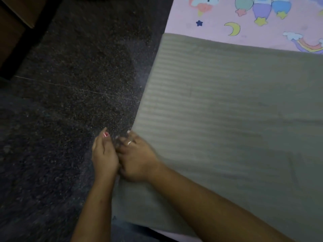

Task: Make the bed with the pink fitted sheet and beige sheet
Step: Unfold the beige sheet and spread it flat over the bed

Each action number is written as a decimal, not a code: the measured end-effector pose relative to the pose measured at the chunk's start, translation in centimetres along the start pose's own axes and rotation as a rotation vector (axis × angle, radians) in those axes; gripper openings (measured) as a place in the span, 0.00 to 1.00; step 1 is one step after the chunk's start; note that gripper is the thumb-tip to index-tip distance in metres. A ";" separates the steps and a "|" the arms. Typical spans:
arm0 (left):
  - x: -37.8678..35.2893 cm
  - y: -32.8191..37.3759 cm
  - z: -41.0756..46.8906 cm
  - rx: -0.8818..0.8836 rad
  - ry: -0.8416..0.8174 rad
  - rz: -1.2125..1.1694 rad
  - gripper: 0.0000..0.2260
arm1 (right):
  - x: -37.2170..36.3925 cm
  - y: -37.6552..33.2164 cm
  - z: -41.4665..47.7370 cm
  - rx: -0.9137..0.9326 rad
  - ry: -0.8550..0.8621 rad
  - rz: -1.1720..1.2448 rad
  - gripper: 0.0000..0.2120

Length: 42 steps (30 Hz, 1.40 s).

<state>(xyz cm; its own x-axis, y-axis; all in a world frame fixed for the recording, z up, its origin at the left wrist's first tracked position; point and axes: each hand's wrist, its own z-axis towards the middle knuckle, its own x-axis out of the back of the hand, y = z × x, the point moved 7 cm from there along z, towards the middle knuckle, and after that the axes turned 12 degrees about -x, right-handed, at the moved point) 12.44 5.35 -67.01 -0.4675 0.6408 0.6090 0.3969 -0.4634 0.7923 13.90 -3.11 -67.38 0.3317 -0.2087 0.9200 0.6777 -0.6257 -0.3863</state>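
Nearest to me, a thin strip of the pink fitted sheet (178, 23) peeks out under the near hem of the beige sheet (227, 119), so the top layer stops just short of that edge. Both my arms reach in from the near side and meet at the left edge of the bed, where the striped beige cloth drops over the side.

My right hand (138, 159), the one with the ring (129, 142), lies on the sheet with its fingers curled over that edge, grasping the cloth. I judge it is there to draw the side straight or tuck it down. My left hand (104, 154) sits just beside it, touching it, thumb pointing away from me. Its fingers are blurred and partly hidden, so I cannot tell whether they hold the hem or only steady it.

Farther on, the beige sheet lies flat and fairly smooth across the bed, its far hem straight. Beyond that hem the pink sheet shows uncovered, printed with a yellow moon (233, 28) and a rainbow (309, 46).

Left of the bed runs dark speckled floor (61, 102), with brown wooden furniture (14, 23) at the far left, well apart. Nothing visible blocks my hands along the side.
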 end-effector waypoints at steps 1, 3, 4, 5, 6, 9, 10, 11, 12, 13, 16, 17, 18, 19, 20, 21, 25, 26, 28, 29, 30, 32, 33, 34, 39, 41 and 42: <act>0.1 0.2 0.6 0.001 0.008 -0.023 0.17 | -0.2 -0.9 -0.1 0.082 -0.019 0.030 0.19; -0.3 0.9 2.0 -0.004 0.013 -0.081 0.17 | 1.0 -0.9 0.1 0.185 -0.008 0.147 0.13; -0.6 1.4 2.6 -0.014 0.020 -0.105 0.17 | 2.0 0.4 0.6 0.177 0.042 0.190 0.13; -1.1 1.9 3.2 -0.028 0.029 -0.119 0.17 | 3.1 2.7 1.2 0.126 0.117 0.204 0.13; -1.7 2.6 3.7 -0.049 0.036 -0.115 0.17 | 4.3 5.7 2.0 0.045 0.194 0.219 0.15; -6.1 5.9 4.9 -0.220 -0.043 0.013 0.20 | 8.2 18.5 3.4 -0.376 0.355 0.236 0.23; -8.1 7.3 5.1 -0.305 -0.113 0.101 0.23 | 9.4 23.0 3.4 -0.560 0.370 0.194 0.25; -10.1 8.2 5.0 -0.381 -0.186 0.217 0.26 | 10.4 27.1 2.8 -0.744 0.355 0.134 0.27; -11.9 8.7 5.1 -0.440 -0.240 0.340 0.26 | 11.1 30.8 1.9 -0.908 0.325 0.081 0.28; -13.1 8.9 5.2 -0.473 -0.271 0.442 0.26 | 11.7 33.7 0.9 -1.034 0.296 0.043 0.29; -14.0 8.0 5.7 -0.470 -0.250 0.548 0.27 | 12.5 38.7 -0.9 -1.216 0.185 -0.026 0.33; -14.0 7.8 5.7 -0.473 -0.235 0.541 0.27 | 12.4 39.3 -0.9 -1.237 0.167 -0.030 0.33; -14.1 7.7 5.6 -0.481 -0.225 0.537 0.27 | 12.3 39.5 -0.5 -1.249 0.170 -0.027 0.34; -14.2 7.6 5.6 -0.489 -0.221 0.537 0.26 | 12.1 39.3 0.4 -1.247 0.183 -0.022 0.34; -14.2 7.6 5.6 -0.492 -0.218 0.530 0.26 | 12.0 38.8 1.6 -1.230 0.196 -0.016 0.34; -14.3 7.5 5.5 -0.487 -0.217 0.520 0.26 | 11.8 38.1 3.1 -1.195 0.205 -0.014 0.34; -14.3 7.4 5.4 -0.470 -0.213 0.502 0.26 | 10.9 32.7 10.0 -0.971 0.239 -0.029 0.32; -14.3 7.4 5.4 -0.466 -0.209 0.492 0.27 | 10.6 31.2 11.1 -0.911 0.247 -0.034 0.31; -14.1 7.4 5.4 -0.453 -0.207 0.456 0.27 | 10.0 28.6 12.3 -0.783 0.235 -0.065 0.30; -14.0 7.5 5.3 -0.445 -0.209 0.431 0.27 | 9.7 27.4 12.4 -0.724 0.216 -0.083 0.30; -13.9 7.7 5.3 -0.432 -0.215 0.397 0.27 | 9.3 26.2 12.4 -0.665 0.200 -0.096 0.29; -13.2 7.9 5.3 -0.370 -0.217 0.320 0.26 | 8.4 23.4 11.7 -0.549 0.174 -0.111 0.29; -12.6 7.8 5.4 -0.311 -0.203 0.284 0.25 | 7.9 21.9 11.2 -0.494 0.160 -0.116 0.29; -11.7 7.3 5.4 -0.234 -0.178 0.257 0.23 | 7.3 20.2 10.6 -0.446 0.144 -0.118 0.28; -6.0 2.1 2.9 0.172 -0.105 0.044 0.28 | 3.8 11.6 6.7 -0.274 0.018 -0.118 0.28; -3.8 -0.1 0.7 0.273 -0.078 0.008 0.30 | 2.2 8.0 4.7 -0.237 -0.041 -0.100 0.28; -2.8 -1.3 -0.6 0.320 -0.070 -0.004 0.30 | 1.3 6.1 3.6 -0.224 -0.066 -0.090 0.27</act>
<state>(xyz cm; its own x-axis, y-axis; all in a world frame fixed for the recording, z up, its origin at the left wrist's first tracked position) 12.77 3.80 -69.71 -0.4189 0.6879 0.5927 0.6282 -0.2518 0.7362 20.81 -4.49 -68.73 0.3239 -0.1001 0.9408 0.5461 -0.7922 -0.2723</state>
